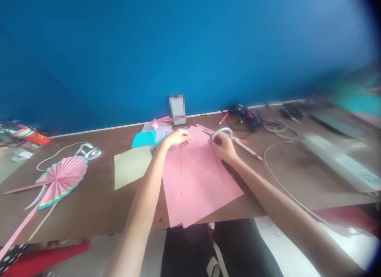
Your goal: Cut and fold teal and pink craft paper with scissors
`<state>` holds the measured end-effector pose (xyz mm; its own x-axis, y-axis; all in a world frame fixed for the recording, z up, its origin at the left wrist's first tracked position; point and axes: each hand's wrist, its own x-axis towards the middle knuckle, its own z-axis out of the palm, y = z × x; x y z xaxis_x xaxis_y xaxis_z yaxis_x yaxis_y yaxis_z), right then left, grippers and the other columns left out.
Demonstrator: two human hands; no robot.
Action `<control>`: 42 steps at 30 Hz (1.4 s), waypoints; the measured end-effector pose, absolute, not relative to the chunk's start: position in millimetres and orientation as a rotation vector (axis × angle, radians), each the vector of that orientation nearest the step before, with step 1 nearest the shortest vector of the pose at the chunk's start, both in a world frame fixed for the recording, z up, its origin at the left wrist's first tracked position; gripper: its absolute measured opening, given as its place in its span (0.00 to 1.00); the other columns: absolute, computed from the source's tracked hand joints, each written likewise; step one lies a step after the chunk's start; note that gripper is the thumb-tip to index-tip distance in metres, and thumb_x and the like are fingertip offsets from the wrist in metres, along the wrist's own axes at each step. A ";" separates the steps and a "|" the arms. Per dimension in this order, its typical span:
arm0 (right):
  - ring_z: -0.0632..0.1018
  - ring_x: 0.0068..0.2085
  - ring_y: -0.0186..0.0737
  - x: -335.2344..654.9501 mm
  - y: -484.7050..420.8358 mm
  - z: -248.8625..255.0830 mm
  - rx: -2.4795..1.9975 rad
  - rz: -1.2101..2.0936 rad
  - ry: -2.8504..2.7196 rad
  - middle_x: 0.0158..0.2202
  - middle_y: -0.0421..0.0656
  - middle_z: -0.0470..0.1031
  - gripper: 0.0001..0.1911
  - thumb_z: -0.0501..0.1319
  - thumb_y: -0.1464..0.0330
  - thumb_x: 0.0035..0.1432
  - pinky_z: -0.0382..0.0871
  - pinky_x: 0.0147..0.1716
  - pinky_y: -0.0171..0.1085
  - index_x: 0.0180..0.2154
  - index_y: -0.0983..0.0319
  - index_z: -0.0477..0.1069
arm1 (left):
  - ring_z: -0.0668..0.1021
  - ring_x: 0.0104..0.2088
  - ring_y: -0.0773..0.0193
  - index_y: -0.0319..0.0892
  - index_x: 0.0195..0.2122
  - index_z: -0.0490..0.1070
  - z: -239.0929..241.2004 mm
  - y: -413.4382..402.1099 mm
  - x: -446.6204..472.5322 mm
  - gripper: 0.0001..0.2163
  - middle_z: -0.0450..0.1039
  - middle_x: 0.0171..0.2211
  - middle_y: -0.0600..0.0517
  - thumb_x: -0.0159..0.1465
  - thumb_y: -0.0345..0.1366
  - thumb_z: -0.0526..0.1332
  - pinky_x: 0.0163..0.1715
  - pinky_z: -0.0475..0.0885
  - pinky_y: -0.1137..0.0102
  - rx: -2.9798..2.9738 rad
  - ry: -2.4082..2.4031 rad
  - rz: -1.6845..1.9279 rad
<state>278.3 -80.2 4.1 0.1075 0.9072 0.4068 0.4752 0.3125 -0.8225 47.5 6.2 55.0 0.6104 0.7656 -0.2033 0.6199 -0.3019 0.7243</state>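
Sheets of pink paper (199, 177) lie overlapping in front of me, their near corners reaching the table's front edge. Over their far left part, my left hand (177, 138) has its fingers bent and drawn together; whether anything is between them is hidden. My right hand (224, 148) is closed at the far right side of the sheets, around a white ring-shaped thing (224, 131). A grey, pointed part shows just left of those fingers, too blurred to name. A thin line runs down the left part of the pink paper.
Left of the sheets lie yellow paper (133, 168), turquoise paper (144, 139) and a pleated pink fan (64, 176). A phone-like device (177, 109) leans on the blue wall. To the right are a red-tipped white pen (248, 150), cables (275, 128) and a long white box (339, 162).
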 end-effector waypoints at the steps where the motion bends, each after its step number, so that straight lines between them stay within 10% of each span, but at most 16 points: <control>1: 0.69 0.28 0.36 278.2 -80.7 5.0 -1.308 0.530 -1.519 0.27 0.40 0.71 0.07 0.60 0.65 0.51 0.63 0.30 0.35 0.31 0.63 0.70 | 0.80 0.33 0.62 0.38 0.35 0.71 54.2 6.1 48.3 0.11 0.79 0.34 0.45 0.61 0.41 0.57 0.34 0.72 0.70 2.033 1.084 0.222; 16: 0.71 0.28 0.35 279.4 -81.1 9.0 -1.127 0.720 -1.343 0.27 0.40 0.71 0.10 0.65 0.63 0.50 0.65 0.28 0.34 0.31 0.62 0.70 | 0.76 0.33 0.64 0.42 0.38 0.73 54.2 4.6 41.2 0.13 0.76 0.38 0.50 0.51 0.36 0.64 0.28 0.65 0.74 2.217 1.262 -0.289; 42: 0.74 0.32 0.39 274.9 -80.1 3.9 -1.113 0.823 -1.624 0.30 0.43 0.73 0.12 0.64 0.62 0.51 0.69 0.34 0.38 0.34 0.63 0.72 | 0.75 0.31 0.66 0.41 0.35 0.76 25.2 13.7 33.9 0.15 0.77 0.32 0.51 0.56 0.48 0.61 0.31 0.66 0.73 2.013 1.074 0.244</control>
<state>274.9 -80.1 3.9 -0.1171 0.9350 0.3348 0.2828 0.3545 -0.8913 33.9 13.7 25.2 0.6171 0.7622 -0.1953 0.6025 -0.2982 0.7403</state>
